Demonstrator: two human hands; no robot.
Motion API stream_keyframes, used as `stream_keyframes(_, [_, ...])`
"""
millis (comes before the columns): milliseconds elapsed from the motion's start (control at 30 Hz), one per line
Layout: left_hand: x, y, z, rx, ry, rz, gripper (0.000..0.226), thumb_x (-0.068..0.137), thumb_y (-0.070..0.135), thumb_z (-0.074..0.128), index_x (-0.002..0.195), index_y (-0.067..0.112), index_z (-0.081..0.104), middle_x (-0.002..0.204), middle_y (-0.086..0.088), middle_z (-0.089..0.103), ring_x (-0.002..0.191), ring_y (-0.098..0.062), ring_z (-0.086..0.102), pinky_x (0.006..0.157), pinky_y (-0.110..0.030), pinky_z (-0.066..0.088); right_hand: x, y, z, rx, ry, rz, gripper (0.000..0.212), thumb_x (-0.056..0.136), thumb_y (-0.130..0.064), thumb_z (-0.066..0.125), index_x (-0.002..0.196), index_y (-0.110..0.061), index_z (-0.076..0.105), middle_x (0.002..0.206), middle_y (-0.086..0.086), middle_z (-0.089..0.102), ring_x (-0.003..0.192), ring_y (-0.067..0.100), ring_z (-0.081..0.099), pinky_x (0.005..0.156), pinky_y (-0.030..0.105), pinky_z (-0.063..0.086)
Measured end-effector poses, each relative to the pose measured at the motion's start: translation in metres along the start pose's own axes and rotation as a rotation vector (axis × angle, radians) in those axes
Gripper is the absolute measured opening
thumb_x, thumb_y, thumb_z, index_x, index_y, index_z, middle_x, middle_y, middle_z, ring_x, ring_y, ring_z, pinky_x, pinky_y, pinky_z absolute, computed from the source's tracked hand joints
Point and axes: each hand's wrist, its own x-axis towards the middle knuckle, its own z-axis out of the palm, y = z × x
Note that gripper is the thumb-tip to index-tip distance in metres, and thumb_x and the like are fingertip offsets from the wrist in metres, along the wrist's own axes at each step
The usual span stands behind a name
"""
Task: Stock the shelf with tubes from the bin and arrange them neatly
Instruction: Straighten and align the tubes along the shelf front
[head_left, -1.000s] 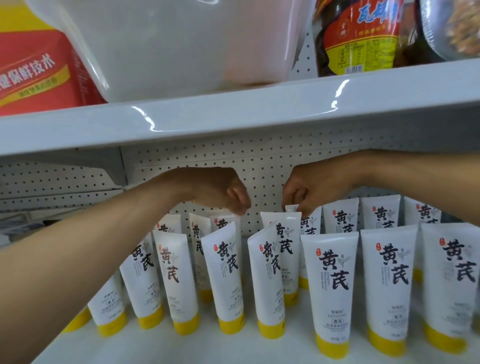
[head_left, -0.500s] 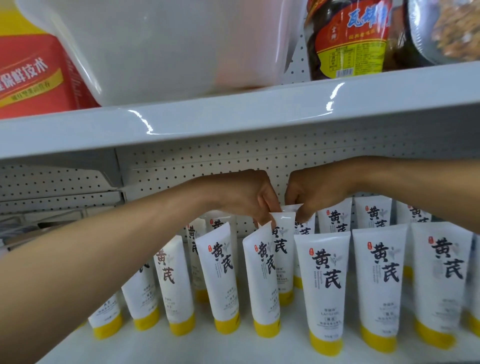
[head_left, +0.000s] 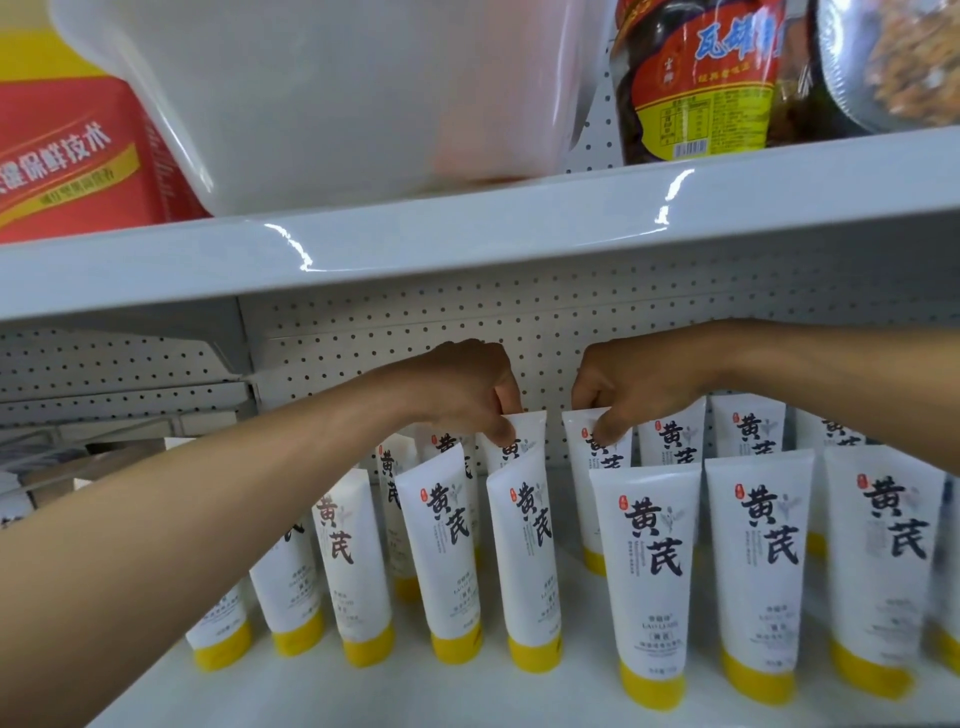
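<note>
Several white tubes with yellow caps and black characters stand cap-down in two rows on the white lower shelf (head_left: 363, 696). My left hand (head_left: 467, 387) pinches the top edge of a back-row tube (head_left: 527, 431) near the middle. Just to its right, my right hand (head_left: 628, 384) pinches the top of the neighbouring back-row tube (head_left: 579, 457). A gap separates those two tubes. Front-row tubes (head_left: 644, 561) hide their lower halves. The front tubes on the left (head_left: 441, 540) lean to the left.
The upper shelf (head_left: 467, 239) hangs low over my hands. On it sit a translucent white bin (head_left: 332, 88), a red and yellow box (head_left: 67, 156) and dark packaged food (head_left: 701, 78). Pegboard (head_left: 363, 332) backs the shelf.
My left hand moved right from the left back-row tubes and took hold of a back tube's top. The two pinched tubes have since come apart, and the camera has moved closer.
</note>
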Motion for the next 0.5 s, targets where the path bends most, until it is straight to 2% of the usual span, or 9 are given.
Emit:
stream_keyframes(167, [0.0001,-0.0010,0.0017,-0.048,0.013,-0.018,0.025,0.081,0.027,0.076,0.106,0.026,0.073,0.091,0.012,0.071,0.089,-0.006,0.066,0.079,-0.018,0.049,-0.0024,-0.0008,0.0009,0.016,0.014,-0.011,0.013,0.086,-0.021,0.066,0.091,-0.012,0.074,0.085,0.011,0.071,0.060,0.006,0.049,0.061,0.024,0.040])
stream_keyframes(233, [0.0006,-0.0014,0.0026,-0.055,0.019,-0.021,0.024,0.081,0.028,0.077,0.105,0.027,0.074,0.093,0.011,0.072,0.090,-0.006,0.067,0.081,-0.020,0.050,-0.0031,-0.0013,0.0015,0.022,0.018,-0.008,0.011,0.086,-0.019,0.066,0.091,-0.012,0.074,0.081,0.007,0.070,0.058,0.005,0.048,0.061,0.023,0.040])
stream_keyframes(333, [0.0004,-0.0007,0.0028,-0.081,0.021,-0.010,0.022,0.080,0.027,0.077,0.102,0.027,0.075,0.094,0.012,0.073,0.090,-0.005,0.067,0.083,-0.021,0.052,-0.0012,-0.0003,0.0022,0.021,0.030,-0.010,0.013,0.085,-0.019,0.066,0.092,-0.012,0.074,0.091,0.012,0.072,0.065,0.008,0.052,0.064,0.027,0.043])
stream_keyframes(433, [-0.0001,-0.0006,0.0032,-0.094,0.016,-0.006,0.021,0.080,0.028,0.076,0.101,0.029,0.075,0.092,0.013,0.074,0.089,-0.003,0.067,0.079,-0.019,0.052,-0.0004,0.0011,0.0024,0.024,0.026,-0.011,0.014,0.085,-0.020,0.067,0.096,-0.013,0.074,0.096,0.011,0.073,0.074,0.018,0.061,0.074,0.037,0.053])
stream_keyframes(500, [0.0003,-0.0006,0.0038,-0.092,0.016,0.002,0.020,0.080,0.029,0.076,0.100,0.031,0.075,0.091,0.014,0.073,0.089,-0.003,0.066,0.082,-0.020,0.052,-0.0001,0.0025,0.0028,0.033,0.027,-0.014,0.015,0.085,-0.020,0.067,0.096,-0.011,0.074,0.097,0.013,0.072,0.076,0.023,0.062,0.075,0.037,0.052])
